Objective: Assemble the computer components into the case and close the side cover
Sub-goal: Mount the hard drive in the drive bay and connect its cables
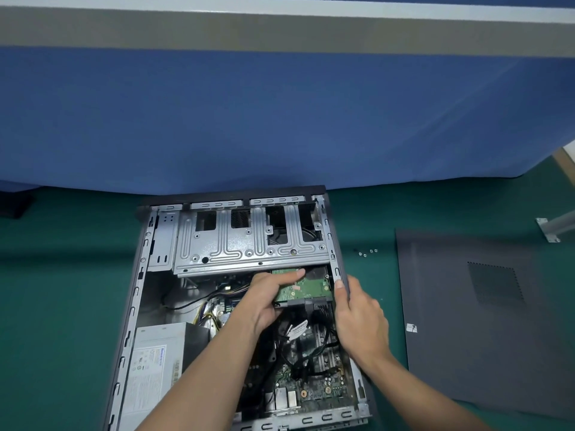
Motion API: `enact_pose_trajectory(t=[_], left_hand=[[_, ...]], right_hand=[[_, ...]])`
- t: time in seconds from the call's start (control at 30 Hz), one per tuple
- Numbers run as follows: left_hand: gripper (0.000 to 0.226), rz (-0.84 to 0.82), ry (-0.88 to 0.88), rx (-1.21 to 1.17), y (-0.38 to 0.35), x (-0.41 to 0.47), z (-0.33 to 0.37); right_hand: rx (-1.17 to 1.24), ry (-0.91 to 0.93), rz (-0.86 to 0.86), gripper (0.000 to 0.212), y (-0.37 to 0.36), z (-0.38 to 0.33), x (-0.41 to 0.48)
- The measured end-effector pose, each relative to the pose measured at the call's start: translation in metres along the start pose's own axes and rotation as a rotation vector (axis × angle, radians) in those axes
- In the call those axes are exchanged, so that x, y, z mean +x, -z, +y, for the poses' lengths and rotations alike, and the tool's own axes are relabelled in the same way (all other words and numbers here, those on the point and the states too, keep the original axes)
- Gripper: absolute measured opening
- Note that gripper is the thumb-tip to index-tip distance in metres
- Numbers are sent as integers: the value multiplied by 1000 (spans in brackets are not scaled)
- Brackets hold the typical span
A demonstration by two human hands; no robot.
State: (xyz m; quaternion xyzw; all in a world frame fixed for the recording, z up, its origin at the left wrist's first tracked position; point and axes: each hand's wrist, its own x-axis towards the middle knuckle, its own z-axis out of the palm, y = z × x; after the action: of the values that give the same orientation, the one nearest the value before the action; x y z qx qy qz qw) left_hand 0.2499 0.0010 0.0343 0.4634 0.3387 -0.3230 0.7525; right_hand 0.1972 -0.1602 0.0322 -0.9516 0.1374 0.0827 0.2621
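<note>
An open computer case point(137, 293) lies on its side on the green mat. Its silver drive cage point(249, 241) spans the far end. Just below the cage, a hard drive point(311, 287) with its green circuit board facing up sits partly under the cage, with black cables plugged into its near edge. My left hand point(267, 300) grips the drive's left side, fingers across its top. My right hand point(357, 312) grips the case's right wall beside the drive. A grey power supply point(158, 359) and the motherboard point(314, 387) lie nearer to me.
The dark side cover point(485, 321) lies flat on the mat to the right of the case. A few small screws point(365, 252) sit between the case and the cover. A blue partition point(280, 119) rises behind the case. A metal bracket point(552, 227) stands at far right.
</note>
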Motion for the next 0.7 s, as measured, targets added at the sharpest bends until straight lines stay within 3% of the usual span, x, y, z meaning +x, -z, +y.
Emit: enact_pose_trajectory(t=[0.07, 0.17, 0.27, 0.3, 0.4, 0.47, 0.6, 0.7], left_hand=[[51, -67, 10, -214, 2, -2, -9], [89, -151, 15, -454, 3, -6, -30], [102, -88, 24, -546, -7, -4, -38], [95, -71, 26, -598, -10, -6, -39], [38, -36, 11, -646, -17, -13, -39], [16, -8, -12, -633, -20, -8, -33], [18, 106, -20, -537, -25, 7, -18], [18, 84, -14, -471, -23, 11, -20]], right_hand=[[-1, -1, 0, 54, 0, 1, 1], [8, -4, -7, 53, -1, 2, 1], [13, -9, -8, 52, -1, 3, 1], [14, -7, -5, 53, -2, 3, 1], [17, -2, 5, 51, -2, 3, 1], [17, 0, 10, 48, -2, 3, 1], [-20, 2, 18, 47, -2, 4, 1], [-62, 5, 28, 45, -2, 1, 2]])
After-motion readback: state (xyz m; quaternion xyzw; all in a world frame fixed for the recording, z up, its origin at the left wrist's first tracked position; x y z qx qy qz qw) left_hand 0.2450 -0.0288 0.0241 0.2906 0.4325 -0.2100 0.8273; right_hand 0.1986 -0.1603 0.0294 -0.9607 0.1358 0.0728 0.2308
